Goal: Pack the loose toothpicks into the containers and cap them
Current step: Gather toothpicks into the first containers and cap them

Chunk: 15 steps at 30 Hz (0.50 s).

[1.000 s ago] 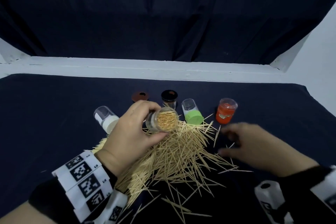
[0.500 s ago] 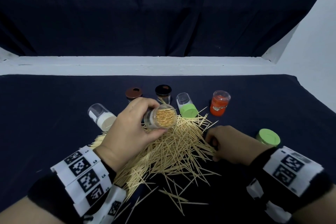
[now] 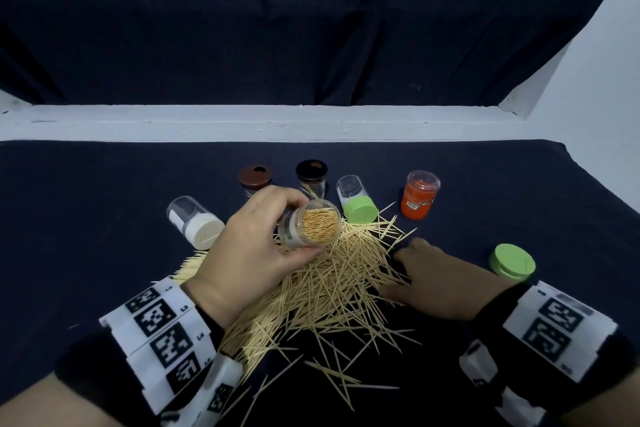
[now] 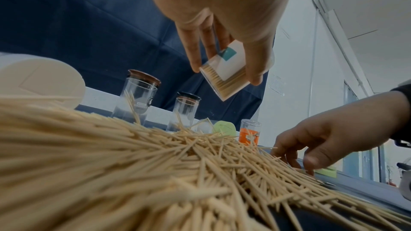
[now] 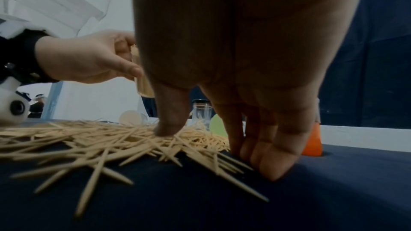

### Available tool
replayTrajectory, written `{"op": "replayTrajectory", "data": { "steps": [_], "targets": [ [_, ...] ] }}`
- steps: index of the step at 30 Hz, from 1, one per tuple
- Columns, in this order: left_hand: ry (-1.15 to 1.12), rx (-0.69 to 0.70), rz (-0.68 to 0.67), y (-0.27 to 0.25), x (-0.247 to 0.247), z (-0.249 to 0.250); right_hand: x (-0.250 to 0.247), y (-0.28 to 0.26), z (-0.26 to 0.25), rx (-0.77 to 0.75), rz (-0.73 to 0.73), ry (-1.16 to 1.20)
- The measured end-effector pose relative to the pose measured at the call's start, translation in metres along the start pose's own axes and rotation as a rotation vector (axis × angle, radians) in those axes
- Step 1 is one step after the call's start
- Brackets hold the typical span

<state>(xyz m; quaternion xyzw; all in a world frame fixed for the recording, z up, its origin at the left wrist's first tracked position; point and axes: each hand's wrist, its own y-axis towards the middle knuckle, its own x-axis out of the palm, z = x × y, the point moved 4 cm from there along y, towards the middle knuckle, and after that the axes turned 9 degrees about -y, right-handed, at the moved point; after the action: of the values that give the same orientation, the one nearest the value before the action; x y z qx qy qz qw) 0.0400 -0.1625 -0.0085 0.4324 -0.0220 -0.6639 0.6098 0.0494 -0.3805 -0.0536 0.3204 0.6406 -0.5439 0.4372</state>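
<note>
A loose green plastic cap (image 3: 512, 261) lies on the counter (image 3: 104, 218) just right of the right hand (image 3: 440, 282), well apart from the containers. The heap of loose wooden toothpicks (image 3: 332, 288) covers the centre of the counter between the two hands and hides the counter beneath it.

The counter is covered with dark navy cloth; a white ledge (image 3: 277, 121) runs along its far edge, with a dark navy curtain (image 3: 311, 28) hanging behind it.

The left hand (image 3: 249, 253) grasps a clear plastic container (image 3: 313, 229), tilted above the heap with its open mouth facing near; it is packed full of toothpicks. The right hand rests at the right edge of the heap, thumb on the toothpicks and fingertips (image 5: 273, 168) on the cloth; whether it pinches any cannot be told.

Far of the heap:
- A clear container with white cap (image 3: 195, 222) lies on its side at the left.
- A clear jar with brown lid (image 3: 255, 178) stands upright, holding a few toothpicks.
- A clear jar with black lid (image 3: 311, 173) stands upright beside it, also holding a few.
- A clear container with green cap (image 3: 356, 199) lies on its side.
- An orange container with clear top (image 3: 419, 199) stands upright at the right.
</note>
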Motion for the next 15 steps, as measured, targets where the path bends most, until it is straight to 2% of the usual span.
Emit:
{"op": "replayTrajectory", "data": {
  "steps": [11, 15],
  "targets": [
    [0.010, -0.026, 0.006, 0.000, -0.003, -0.001, 0.013, 0.014, -0.012, 0.009, 0.099, -0.136],
    [0.015, -0.038, 0.019, -0.001, -0.005, -0.001, 0.012, 0.014, -0.012, -0.049, 0.096, -0.222]
  ]
}}
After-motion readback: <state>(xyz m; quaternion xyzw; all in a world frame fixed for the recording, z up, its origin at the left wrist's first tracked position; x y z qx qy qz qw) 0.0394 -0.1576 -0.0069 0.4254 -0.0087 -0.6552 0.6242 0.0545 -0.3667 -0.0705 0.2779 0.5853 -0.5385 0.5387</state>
